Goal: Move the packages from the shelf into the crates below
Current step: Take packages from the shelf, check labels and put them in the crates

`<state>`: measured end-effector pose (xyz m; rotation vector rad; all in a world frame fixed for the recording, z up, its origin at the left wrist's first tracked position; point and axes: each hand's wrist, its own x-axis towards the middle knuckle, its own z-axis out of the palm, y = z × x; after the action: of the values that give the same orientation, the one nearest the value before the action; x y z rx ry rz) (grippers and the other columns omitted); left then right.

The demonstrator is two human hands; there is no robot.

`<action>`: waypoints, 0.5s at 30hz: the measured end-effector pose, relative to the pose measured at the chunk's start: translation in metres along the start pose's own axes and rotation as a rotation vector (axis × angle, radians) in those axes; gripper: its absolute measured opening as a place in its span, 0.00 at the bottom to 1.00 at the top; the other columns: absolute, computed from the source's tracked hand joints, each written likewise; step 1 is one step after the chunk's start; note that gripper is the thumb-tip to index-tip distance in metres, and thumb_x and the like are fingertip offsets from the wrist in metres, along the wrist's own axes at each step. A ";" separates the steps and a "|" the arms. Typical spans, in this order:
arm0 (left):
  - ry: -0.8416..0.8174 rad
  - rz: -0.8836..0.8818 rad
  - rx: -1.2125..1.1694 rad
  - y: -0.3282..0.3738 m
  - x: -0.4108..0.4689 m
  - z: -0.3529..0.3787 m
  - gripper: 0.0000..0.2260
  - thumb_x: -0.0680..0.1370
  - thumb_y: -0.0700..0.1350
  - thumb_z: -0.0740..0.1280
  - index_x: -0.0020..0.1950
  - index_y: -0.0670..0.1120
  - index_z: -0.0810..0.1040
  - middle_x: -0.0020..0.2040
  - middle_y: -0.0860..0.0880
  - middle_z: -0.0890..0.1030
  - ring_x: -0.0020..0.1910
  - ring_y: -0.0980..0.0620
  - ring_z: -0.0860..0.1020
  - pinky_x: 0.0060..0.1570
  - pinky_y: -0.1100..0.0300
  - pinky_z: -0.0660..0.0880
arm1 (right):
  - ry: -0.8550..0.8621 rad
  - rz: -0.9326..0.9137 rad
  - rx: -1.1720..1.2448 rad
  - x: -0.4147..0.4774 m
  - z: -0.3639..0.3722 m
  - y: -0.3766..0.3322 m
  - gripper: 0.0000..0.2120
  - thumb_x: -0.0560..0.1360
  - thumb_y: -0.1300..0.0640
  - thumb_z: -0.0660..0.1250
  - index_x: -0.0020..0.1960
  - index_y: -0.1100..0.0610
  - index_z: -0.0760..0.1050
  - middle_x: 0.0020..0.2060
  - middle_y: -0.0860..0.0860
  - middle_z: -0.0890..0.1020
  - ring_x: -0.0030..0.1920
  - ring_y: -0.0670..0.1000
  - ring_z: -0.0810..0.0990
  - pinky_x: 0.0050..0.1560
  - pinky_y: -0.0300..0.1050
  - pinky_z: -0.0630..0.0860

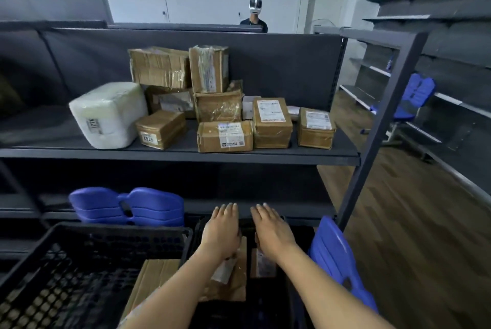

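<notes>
Several brown cardboard packages [224, 136] and one white wrapped package [109, 115] stand on the dark shelf [186, 154]. Below it sit two black crates: the left crate [66, 254] and the right crate [297, 238]. In the right crate lie two brown packages, one [235, 278] under my left wrist and one [261, 265] under my right wrist. My left hand [221, 230] and my right hand [271, 233] hover palm-down with straight fingers above that crate, side by side, holding nothing. A flat cardboard piece [151, 283] lies by the left crate.
Blue plastic chairs stand stacked under the shelf [127, 205] and at my right [337, 257]. A dark upright post [382, 126] ends the shelf. More shelving [438, 63] lines the right wall over a wood floor. A person [254, 16] stands behind the shelf.
</notes>
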<state>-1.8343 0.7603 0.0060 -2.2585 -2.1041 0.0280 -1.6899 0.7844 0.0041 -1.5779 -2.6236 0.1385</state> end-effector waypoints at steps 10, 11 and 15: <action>0.110 -0.074 0.044 -0.069 0.014 -0.067 0.28 0.81 0.49 0.54 0.79 0.41 0.51 0.78 0.44 0.56 0.77 0.45 0.54 0.76 0.51 0.49 | 0.134 -0.024 -0.046 0.042 -0.070 -0.015 0.31 0.80 0.58 0.59 0.78 0.59 0.48 0.77 0.55 0.53 0.78 0.54 0.49 0.75 0.47 0.48; 0.120 -0.075 0.046 -0.078 0.015 -0.069 0.28 0.81 0.49 0.54 0.79 0.42 0.51 0.78 0.44 0.56 0.77 0.45 0.54 0.76 0.51 0.49 | 0.143 -0.025 -0.048 0.047 -0.074 -0.019 0.31 0.80 0.57 0.59 0.78 0.59 0.49 0.77 0.55 0.53 0.78 0.54 0.49 0.75 0.46 0.49; 0.159 -0.098 0.037 -0.119 0.019 -0.080 0.29 0.81 0.49 0.55 0.78 0.40 0.51 0.78 0.44 0.56 0.77 0.46 0.54 0.76 0.52 0.49 | 0.201 -0.036 -0.002 0.067 -0.084 -0.045 0.31 0.80 0.56 0.59 0.78 0.60 0.48 0.78 0.55 0.52 0.78 0.53 0.48 0.75 0.45 0.50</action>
<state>-1.9475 0.7855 0.0924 -2.0605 -2.1096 -0.1122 -1.7515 0.8256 0.0937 -1.4602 -2.4960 -0.0241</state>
